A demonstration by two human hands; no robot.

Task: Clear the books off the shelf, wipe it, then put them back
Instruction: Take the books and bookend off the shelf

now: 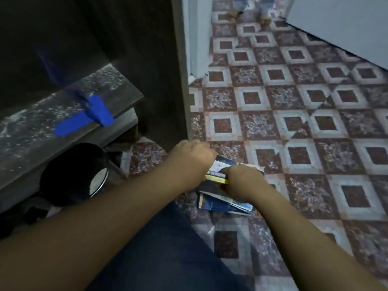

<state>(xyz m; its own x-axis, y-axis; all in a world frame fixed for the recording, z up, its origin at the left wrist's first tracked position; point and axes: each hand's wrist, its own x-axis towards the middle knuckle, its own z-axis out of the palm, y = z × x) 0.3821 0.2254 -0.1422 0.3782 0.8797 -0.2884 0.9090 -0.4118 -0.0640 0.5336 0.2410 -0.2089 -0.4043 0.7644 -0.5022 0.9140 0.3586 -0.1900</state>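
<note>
A small stack of books (219, 172) sits on the patterned floor just right of the dark cabinet. My left hand (192, 157) grips its left end and my right hand (241, 179) grips its right end; a yellow-edged book shows between them. More books (220, 203), blue and white, lie flat on the floor under my right wrist. The shelf (63, 114) is a dark, dusty board at the left, and a blue cloth (84, 116) lies draped over its front edge.
A black round container (73, 175) stands under the shelf's right end. The cabinet's dark side panel (159, 59) rises beside the books. A white door frame (196, 38) and a person's feet (249, 11) are at the far end of the tiled floor (315, 101).
</note>
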